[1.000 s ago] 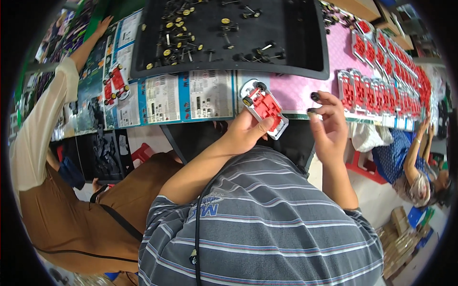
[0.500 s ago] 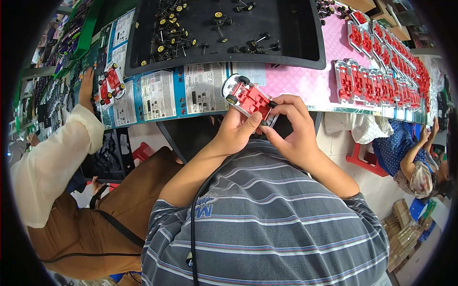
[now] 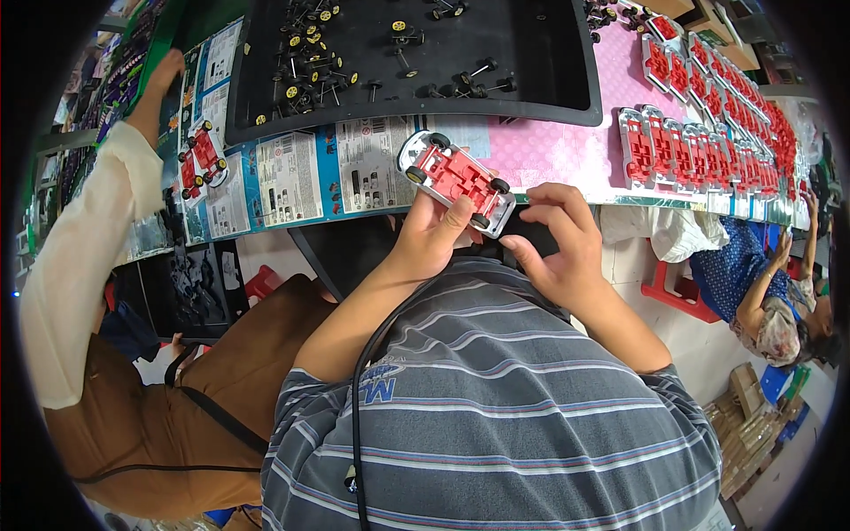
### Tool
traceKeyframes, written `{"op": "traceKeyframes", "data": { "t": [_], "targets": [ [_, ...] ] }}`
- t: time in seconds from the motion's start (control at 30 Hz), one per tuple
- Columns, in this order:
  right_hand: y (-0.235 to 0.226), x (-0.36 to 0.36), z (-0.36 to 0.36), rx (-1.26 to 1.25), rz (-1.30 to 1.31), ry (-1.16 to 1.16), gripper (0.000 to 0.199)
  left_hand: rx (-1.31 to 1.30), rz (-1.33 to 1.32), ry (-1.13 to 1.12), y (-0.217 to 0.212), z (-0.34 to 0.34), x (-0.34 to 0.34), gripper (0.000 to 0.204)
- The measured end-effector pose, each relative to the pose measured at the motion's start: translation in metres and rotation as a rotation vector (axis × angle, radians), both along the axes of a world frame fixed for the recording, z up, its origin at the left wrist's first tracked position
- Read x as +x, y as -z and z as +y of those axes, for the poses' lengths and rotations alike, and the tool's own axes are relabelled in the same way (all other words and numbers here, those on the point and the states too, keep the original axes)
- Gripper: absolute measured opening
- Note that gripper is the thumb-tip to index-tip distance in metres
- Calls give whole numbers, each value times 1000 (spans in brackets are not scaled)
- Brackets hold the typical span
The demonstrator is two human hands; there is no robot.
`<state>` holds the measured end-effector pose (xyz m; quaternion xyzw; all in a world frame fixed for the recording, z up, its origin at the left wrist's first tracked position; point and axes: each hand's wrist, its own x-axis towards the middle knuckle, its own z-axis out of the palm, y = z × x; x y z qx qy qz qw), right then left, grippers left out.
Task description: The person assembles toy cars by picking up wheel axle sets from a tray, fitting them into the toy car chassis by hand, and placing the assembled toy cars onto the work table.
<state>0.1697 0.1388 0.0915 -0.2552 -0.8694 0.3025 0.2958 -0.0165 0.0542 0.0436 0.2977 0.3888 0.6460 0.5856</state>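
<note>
My left hand grips a toy car, its red underside facing up and its shell white or silver. Black wheels show at both ends of the car, with an axle at each end. Just right of the car, my right hand is apart from it, fingers spread and slightly curled, with nothing in them. Beyond the car, a black tray holds many loose wheel axles, some with yellow hubs.
Rows of upturned toy car bodies with red undersides fill the table's right side. At left, toy cars with wheels lie near a co-worker's sleeve. Another person sits at far right, near a red stool.
My right hand has let go of the car's near end and drawn off to the right. The car has shifted slightly left. The co-worker's arm at left has reached farther away.
</note>
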Motion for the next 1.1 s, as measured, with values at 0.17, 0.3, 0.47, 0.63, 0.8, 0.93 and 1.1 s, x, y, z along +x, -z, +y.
{"op": "traceKeyframes", "data": {
  "t": [0.17,0.3,0.47,0.63,0.8,0.93,1.1],
  "targets": [
    [-6,-15,1,-121,34,11,52,-18,-26,-9,6,-2,0,64],
    [-5,-20,0,-78,34,-27,43,-57,-8,-12,5,-7,0,62],
    [-8,-7,10,-70,34,26,27,-78,-170,-61,3,-17,-17,59],
    [-2,5,31,-14,-15,134,19,-51,-179,-213,16,-42,-52,57],
    [-1,24,52,25,-32,271,12,-61,-49,-551,24,-76,-106,39],
    [9,38,66,31,-45,372,11,-196,255,-790,11,-80,-158,26],
    [2,34,71,24,-89,373,12,-541,646,-796,8,-71,-222,26]
  ]
}}
